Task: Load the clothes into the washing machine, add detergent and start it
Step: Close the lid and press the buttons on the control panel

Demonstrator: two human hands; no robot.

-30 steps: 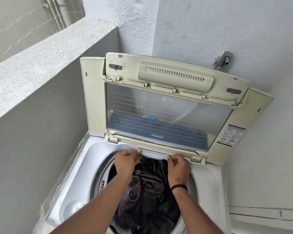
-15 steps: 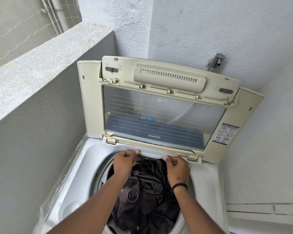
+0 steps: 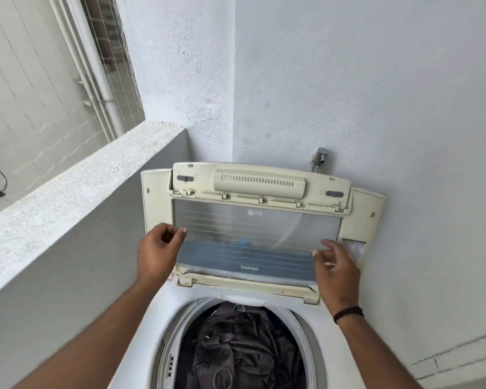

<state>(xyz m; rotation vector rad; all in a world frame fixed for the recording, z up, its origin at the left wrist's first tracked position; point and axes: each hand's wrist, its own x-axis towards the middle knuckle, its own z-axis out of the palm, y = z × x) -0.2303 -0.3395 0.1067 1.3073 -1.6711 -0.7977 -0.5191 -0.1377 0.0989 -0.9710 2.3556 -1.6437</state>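
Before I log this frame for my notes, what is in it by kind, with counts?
Hands: 2, left hand and right hand
Washing machine lid: 1
Wall tap: 1
Wristband: 1
Heap of dark clothes: 1
Total: 6

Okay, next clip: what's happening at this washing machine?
A person stands over a top-loading washing machine with its folded lid propped upright against the wall. Dark clothes already fill the drum. Both hands are raised at the lid's edges, the left hand at its left side and the right hand at its right, fingers loosely curled; neither has a clear grip on it. No detergent is in view.
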